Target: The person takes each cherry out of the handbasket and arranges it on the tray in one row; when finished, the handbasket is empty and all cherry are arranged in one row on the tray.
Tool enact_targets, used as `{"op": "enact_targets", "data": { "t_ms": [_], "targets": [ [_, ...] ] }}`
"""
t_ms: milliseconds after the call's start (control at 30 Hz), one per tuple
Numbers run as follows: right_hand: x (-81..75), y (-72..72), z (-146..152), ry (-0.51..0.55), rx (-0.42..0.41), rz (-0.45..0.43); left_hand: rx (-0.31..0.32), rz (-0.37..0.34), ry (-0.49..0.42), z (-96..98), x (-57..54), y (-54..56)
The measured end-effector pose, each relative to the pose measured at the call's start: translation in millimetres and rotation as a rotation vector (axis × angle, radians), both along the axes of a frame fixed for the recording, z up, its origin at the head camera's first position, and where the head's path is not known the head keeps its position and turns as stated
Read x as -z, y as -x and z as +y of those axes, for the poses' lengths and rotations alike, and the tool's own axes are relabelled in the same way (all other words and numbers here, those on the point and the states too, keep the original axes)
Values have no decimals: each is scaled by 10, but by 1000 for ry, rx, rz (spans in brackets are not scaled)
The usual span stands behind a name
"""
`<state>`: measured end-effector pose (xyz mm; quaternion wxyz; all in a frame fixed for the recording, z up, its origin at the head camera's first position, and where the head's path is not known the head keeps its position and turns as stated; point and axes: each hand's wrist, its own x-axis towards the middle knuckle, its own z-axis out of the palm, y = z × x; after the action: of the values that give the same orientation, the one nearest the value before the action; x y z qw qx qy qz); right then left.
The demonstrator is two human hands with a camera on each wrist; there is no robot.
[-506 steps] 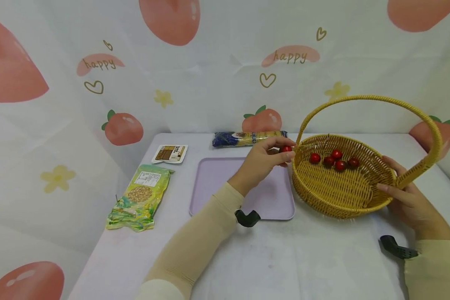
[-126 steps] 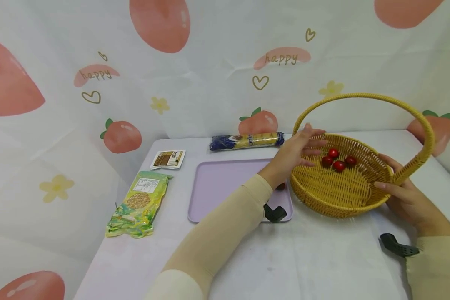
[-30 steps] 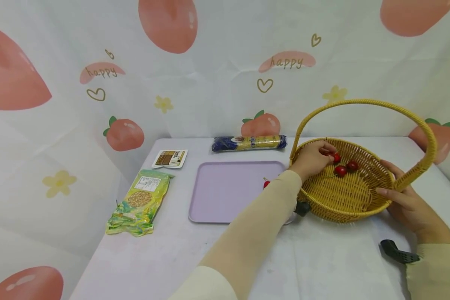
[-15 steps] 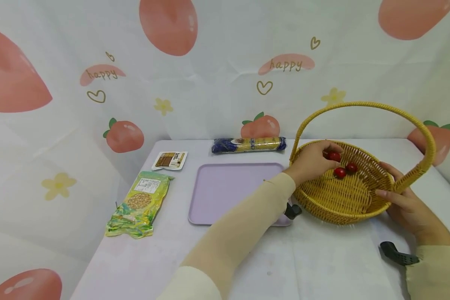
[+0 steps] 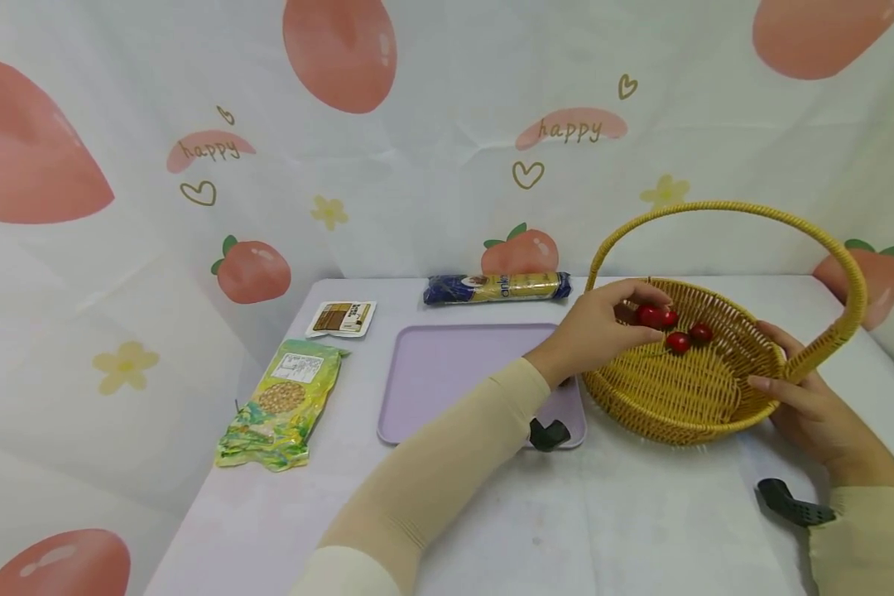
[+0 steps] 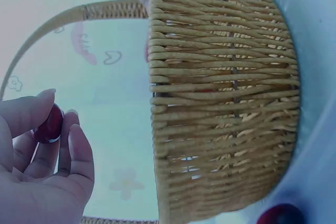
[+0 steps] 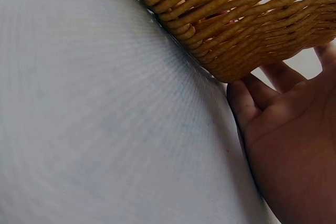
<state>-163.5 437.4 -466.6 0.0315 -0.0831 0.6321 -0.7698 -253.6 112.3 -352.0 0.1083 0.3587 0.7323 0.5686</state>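
- You have drawn your left hand [image 5: 596,327] back toward the basket's left side; half a second ago it was reaching deeper inside.
- The held cherry [image 5: 648,315] has come away from the others, and your right hand [image 5: 815,410] has stayed in the same spot throughout.
- Against the earliest frame, the basket [image 5: 685,389] has fewer cherries: five lay in it then, three loose cherries [image 5: 701,334] show there now.
- Your left hand pinches the held cherry between thumb and fingertips; the left wrist view shows it clear of the basket and higher than the rim.
- Your right hand grips the basket's right side near the foot of the handle [image 5: 723,207], thumb over the rim, other fingers against the outside and below.
- The three loose cherries sit just past your left fingertips, toward the back of the basket.
- The tray [image 5: 447,372] lies just left of the basket; your left forearm crosses it and hides its right part. A dark red cherry [image 6: 281,214] there is mostly covered by your wrist.
- The handle arches over the basket, above your left hand.
- Behind the tray lies a noodle pack [image 5: 499,287]; to its left on the surface [image 5: 492,530] lie a small packet [image 5: 341,319] and a green bag [image 5: 279,406].
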Motion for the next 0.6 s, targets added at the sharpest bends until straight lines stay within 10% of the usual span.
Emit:
{"op": "enact_targets", "data": {
  "t_ms": [600],
  "targets": [
    [1, -12, -4, 2, 3, -15, -76, -16, -79, -695, 171, -80]
  ]
}}
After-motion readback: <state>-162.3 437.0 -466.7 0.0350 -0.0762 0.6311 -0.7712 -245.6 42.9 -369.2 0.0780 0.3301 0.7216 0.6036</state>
